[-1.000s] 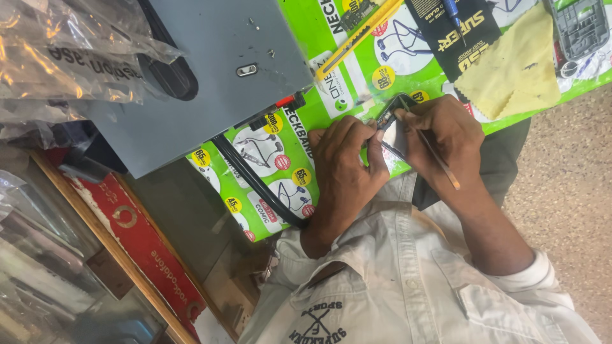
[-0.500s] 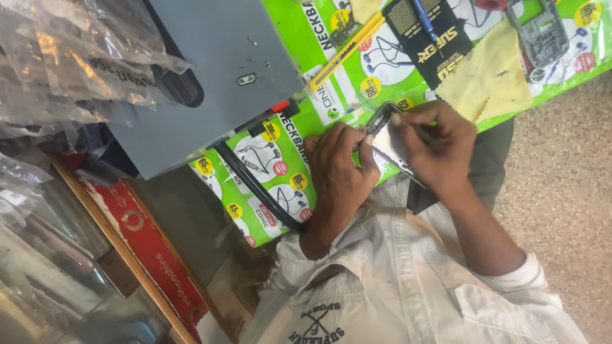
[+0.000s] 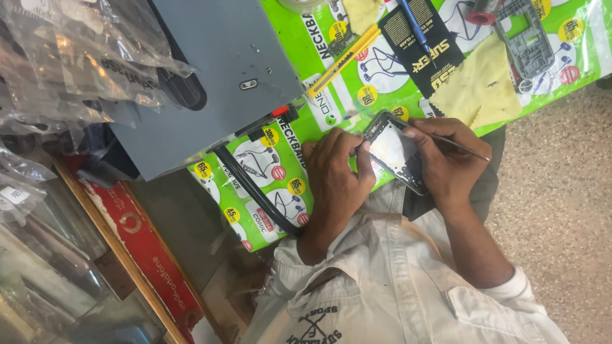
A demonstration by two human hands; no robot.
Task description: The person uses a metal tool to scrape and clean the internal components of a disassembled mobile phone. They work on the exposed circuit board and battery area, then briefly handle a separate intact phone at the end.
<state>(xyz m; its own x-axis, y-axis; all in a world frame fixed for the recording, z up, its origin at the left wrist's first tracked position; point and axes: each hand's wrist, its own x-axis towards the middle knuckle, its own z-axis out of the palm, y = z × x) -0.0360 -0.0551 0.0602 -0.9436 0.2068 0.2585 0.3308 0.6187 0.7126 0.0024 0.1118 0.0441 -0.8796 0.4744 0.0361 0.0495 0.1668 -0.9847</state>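
1. Since the earlier frame, both hands and the opened phone (image 3: pixel 396 151) have shifted a little; the grip is unchanged.
2. Left hand (image 3: pixel 336 173) is curled, pinching the phone's left edge; right hand (image 3: pixel 446 162) is pinched on a thin metal tool (image 3: pixel 460 147).
3. Phone is held between both hands at the green mat's (image 3: pixel 280 159) near edge, long axis diagonal, far-left to near-right.
4. Dark frame, pale bare interior are seen.

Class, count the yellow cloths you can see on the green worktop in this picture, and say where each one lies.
2. One yellow cloth lies flat just beyond the right hand. A smaller yellow cloth sits at the picture's top edge, partly cut off. Others may lie out of view.
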